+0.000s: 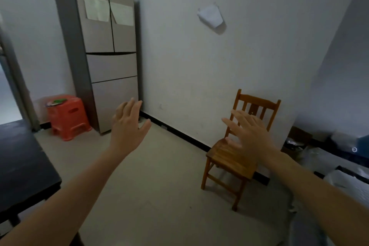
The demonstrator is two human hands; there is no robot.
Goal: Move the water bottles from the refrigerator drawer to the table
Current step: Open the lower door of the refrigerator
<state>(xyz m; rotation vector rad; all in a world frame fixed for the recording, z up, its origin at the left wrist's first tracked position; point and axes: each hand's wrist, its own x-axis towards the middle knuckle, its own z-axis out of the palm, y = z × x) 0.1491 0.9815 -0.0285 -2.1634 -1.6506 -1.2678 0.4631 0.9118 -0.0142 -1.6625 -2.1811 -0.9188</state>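
A tall beige refrigerator (103, 50) stands against the far wall at upper left, its two upper doors and two lower drawers (112, 67) all closed. No water bottles are visible. A dark table (22, 168) fills the lower left. My left hand (128, 126) is raised in mid-air with fingers spread, holding nothing, in front of the refrigerator's lower right corner. My right hand (249, 132) is also raised with straight fingers, empty, in front of a wooden chair.
A wooden chair (231, 158) stands against the wall at right. An orange plastic stool (68, 119) sits left of the refrigerator. Cluttered bags and boxes (329, 156) lie at far right. Open tiled floor (159, 185) stretches between me and the refrigerator.
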